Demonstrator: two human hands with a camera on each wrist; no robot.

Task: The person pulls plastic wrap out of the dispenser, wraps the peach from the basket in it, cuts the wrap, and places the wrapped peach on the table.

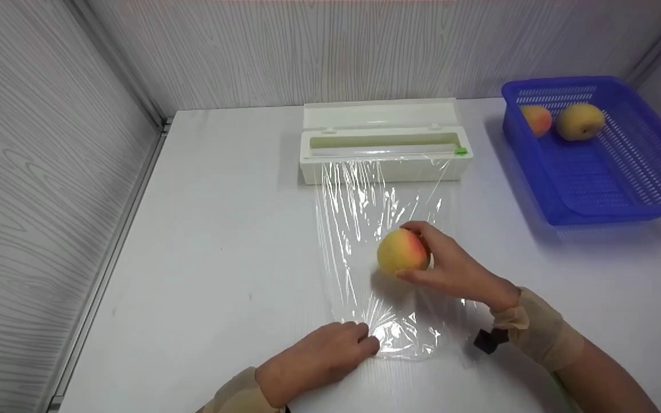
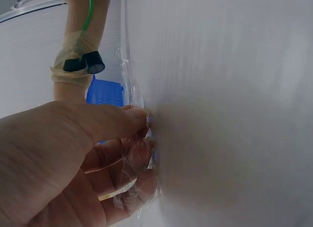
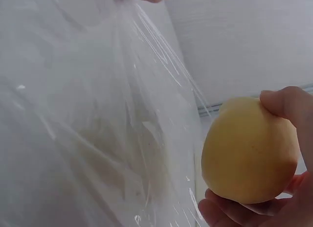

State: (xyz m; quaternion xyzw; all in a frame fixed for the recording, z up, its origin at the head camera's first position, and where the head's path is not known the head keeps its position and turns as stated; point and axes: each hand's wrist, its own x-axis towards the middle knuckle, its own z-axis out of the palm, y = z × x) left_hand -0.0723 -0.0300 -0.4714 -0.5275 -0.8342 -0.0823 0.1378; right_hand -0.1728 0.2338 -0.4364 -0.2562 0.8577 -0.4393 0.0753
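Note:
A sheet of clear cling film (image 1: 365,229) is drawn out of a white dispenser box (image 1: 385,152) toward me across the white table (image 1: 221,241). My right hand (image 1: 451,267) grips a yellow-red peach (image 1: 402,251) over the middle of the film; in the right wrist view the peach (image 3: 249,151) sits between thumb and fingers above the film (image 3: 98,139). My left hand (image 1: 319,358) pinches the near left corner of the film at the table surface; the left wrist view shows the crumpled film (image 2: 134,158) between its fingertips.
A blue plastic basket (image 1: 623,189) stands at the back right with two more peaches (image 1: 580,120) in it. Grey panelled walls close off the left and the back of the table. The dispenser's lid stands open behind the box.

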